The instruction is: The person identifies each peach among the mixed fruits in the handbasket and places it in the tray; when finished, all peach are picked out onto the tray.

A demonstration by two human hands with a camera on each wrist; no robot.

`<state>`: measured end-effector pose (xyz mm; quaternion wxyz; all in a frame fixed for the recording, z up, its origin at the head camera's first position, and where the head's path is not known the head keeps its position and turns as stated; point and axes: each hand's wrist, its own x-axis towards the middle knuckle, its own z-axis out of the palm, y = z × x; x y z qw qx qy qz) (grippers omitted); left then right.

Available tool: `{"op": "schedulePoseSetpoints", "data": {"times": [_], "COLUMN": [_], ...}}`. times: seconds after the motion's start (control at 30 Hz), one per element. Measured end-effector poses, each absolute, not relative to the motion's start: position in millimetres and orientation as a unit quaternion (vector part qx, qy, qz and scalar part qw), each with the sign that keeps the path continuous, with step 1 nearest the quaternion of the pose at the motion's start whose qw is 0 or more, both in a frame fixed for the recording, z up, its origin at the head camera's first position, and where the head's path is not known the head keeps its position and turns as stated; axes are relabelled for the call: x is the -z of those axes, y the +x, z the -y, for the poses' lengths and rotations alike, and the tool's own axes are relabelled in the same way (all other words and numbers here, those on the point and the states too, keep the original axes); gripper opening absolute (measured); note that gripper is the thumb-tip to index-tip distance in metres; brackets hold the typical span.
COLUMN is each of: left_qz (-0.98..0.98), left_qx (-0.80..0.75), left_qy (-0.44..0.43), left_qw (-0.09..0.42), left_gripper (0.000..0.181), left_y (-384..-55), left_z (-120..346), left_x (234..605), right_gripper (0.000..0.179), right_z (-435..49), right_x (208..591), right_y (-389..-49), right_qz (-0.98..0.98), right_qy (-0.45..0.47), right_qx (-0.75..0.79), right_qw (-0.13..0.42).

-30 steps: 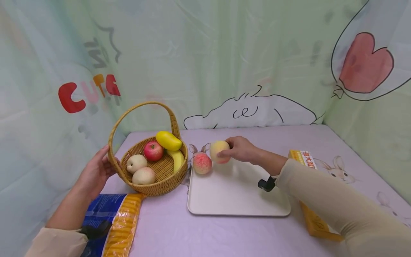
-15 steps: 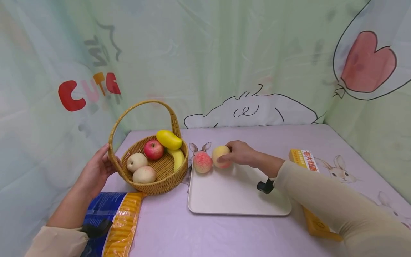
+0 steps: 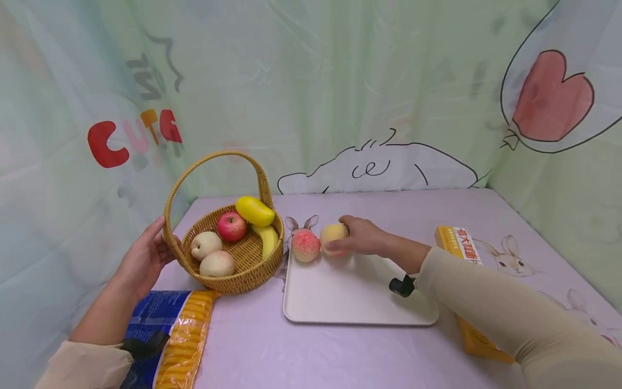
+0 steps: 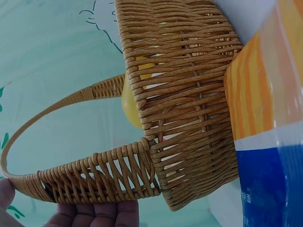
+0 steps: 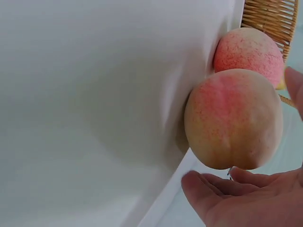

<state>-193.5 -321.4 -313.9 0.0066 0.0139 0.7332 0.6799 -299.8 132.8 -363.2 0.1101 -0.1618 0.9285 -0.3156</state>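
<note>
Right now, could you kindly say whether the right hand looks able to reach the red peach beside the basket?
Probably yes: the right hand is close and nothing covers the red peach, though the yellowish peach stands between them.

Pale Sleeves, Black Wrist Gear

On my head feed I get two plain beige sleeves. The left sleeve (image 3: 80,367) wrinkles softly near its end; the right sleeve (image 3: 478,302) shows a longer stretch, creases bunched at the bend. At each wrist I see black gear: the left fitting (image 3: 147,346) looks elongated, the right fitting (image 3: 401,286) stubby. Both hands, left (image 3: 148,260) and right (image 3: 363,236), are bare.
</note>
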Motion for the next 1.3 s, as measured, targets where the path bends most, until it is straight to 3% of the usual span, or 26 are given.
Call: {"op": "schedulePoseSetpoints", "data": {"times": [0.17,0.53,0.87,1.3], "left_qz": [-0.735,-0.740,-0.739,-0.742], "left_qx": [-0.678,-0.672,-0.674,-0.670], "left_qy": [0.013,0.008,0.008,0.003], "left_qw": [0.009,0.007,0.006,0.015], "left_gripper": [0.051,0.049,0.048,0.050], "left_y": [-194,-194,-195,-195], "left_z": [322,323,322,322], "left_x": [314,313,314,313], "right_gripper": [0.107,0.097,0.092,0.088], "right_z": [-133,-106,-64,-12], "right_x": [356,318,289,292], "right_y": [-299,-291,-285,-278], "right_qz": [-0.922,-0.890,-0.866,-0.856], "right_qy": [-0.169,-0.220,-0.255,-0.303], "right_qx": [0.330,0.394,0.418,0.392], "right_qw": [0.107,0.064,0.100,0.146]}}
